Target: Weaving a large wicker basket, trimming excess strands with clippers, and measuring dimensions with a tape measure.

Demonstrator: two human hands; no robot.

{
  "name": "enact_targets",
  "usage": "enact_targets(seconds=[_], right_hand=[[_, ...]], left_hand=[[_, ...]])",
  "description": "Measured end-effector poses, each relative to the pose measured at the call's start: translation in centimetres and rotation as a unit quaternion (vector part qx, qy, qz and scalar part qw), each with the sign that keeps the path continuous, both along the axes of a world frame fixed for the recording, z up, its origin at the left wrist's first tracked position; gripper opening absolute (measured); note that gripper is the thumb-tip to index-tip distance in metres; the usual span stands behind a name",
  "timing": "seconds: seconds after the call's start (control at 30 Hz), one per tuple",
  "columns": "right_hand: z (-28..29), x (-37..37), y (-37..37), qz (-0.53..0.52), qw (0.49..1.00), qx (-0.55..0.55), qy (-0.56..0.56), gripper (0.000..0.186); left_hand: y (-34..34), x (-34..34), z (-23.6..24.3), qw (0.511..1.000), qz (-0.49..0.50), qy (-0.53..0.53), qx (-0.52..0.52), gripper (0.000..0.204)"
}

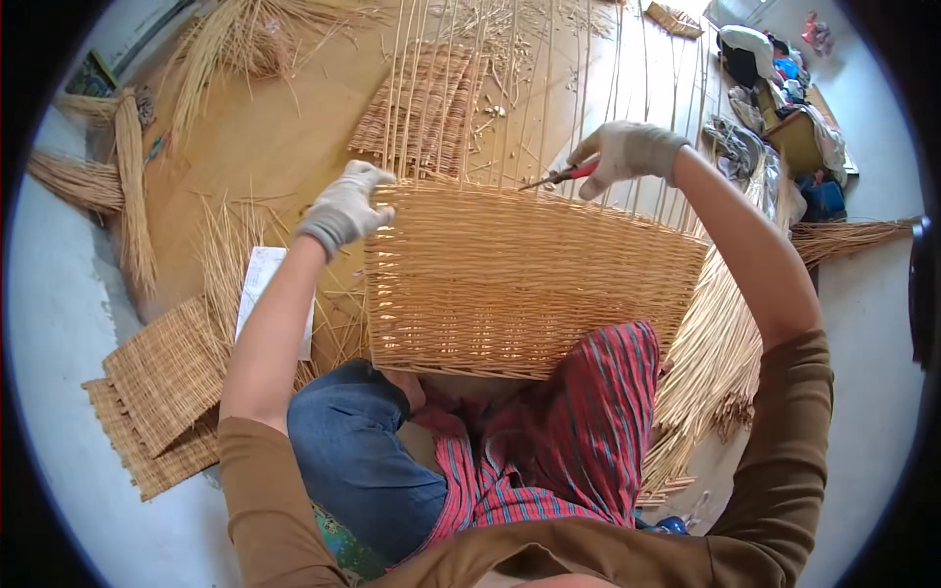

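Note:
A half-woven wicker basket (520,274) stands upright over my lap, with long bare stakes rising from its top edge. In a pale work glove, my left hand (348,206) grips its upper left corner. My gloved right hand (622,157) holds red-handled cutters (573,172), whose tip lies at the top edge of the weave among the stakes, right of centre. My knee in striped red cloth (608,412) is against the lower right of the weave.
Woven panels lie beyond the basket (412,98) and at left (157,382), near a white sheet (257,279). Reed bundles are at left (132,196) and right (725,323). Loose offcuts litter the wooden floor (304,118). Piled items (794,137) line the right wall.

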State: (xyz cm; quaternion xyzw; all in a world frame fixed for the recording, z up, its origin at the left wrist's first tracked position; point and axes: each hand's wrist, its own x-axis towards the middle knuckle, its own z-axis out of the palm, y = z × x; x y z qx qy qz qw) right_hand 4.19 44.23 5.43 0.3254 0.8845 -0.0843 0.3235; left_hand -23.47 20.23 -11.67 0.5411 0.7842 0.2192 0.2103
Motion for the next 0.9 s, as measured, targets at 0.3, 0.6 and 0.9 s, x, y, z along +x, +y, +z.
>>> enact_targets(seconds=[0.3, 0.6, 0.9], right_hand=[[-2.0, -2.0, 0.8, 0.053, 0.998, -0.019, -0.028, 0.073], [-1.6, -2.6, 1.4, 0.09, 0.996, 0.009, -0.026, 0.073], [-1.0, -2.0, -1.9, 0.149, 0.981, 0.113, -0.046, 0.059]], left_hand=[[7.4, 10.6, 3.6, 0.956, -0.054, 0.283, -0.063, 0.028], [7.9, 10.7, 3.0, 0.95, -0.095, 0.298, -0.019, 0.027], [6.6, 11.3, 3.3, 0.966, -0.051, 0.21, 0.146, 0.03]])
